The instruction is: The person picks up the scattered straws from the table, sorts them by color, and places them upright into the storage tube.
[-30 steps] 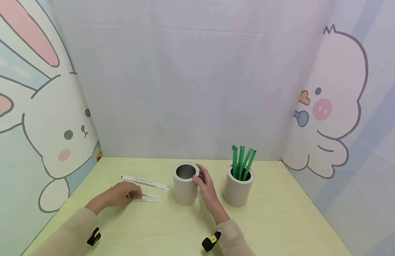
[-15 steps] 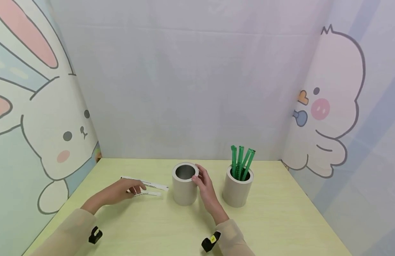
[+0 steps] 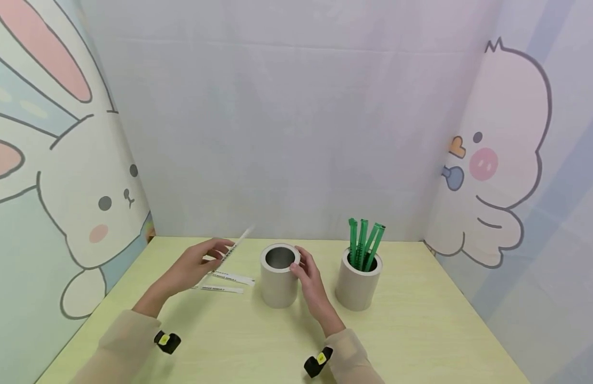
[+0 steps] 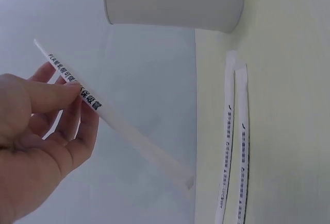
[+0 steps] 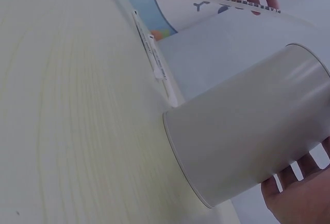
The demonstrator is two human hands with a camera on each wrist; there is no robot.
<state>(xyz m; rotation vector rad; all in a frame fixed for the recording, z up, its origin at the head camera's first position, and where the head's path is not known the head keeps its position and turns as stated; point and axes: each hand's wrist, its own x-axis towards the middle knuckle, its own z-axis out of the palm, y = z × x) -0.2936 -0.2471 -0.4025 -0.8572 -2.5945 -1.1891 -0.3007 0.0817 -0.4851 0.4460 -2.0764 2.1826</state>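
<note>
My left hand (image 3: 192,266) pinches a white paper-wrapped straw (image 3: 236,247) between thumb and fingers, raised above the table and slanting up to the right. Black print runs along the wrapper of that held straw (image 4: 121,123) in the left wrist view. Two more wrapped straws, one farther back (image 3: 238,279) and one nearer (image 3: 221,289), lie on the table below this hand. My right hand (image 3: 313,285) holds the right side of an upright light-grey cylindrical cup (image 3: 278,290), thumb at the rim and fingers around the back. No straw shows inside the cup's dark opening.
A second grey cup (image 3: 356,293) stands to the right, with several green straws (image 3: 361,245) upright in it. Behind the pale wood table (image 3: 421,320) hangs a plain grey cloth (image 3: 286,133); cartoon-printed panels flank both sides.
My left hand has picked up one white wrapped straw from the table, lifting it and moving it slightly right while the straw tilted upward. The right hand stays on the cup.
</note>
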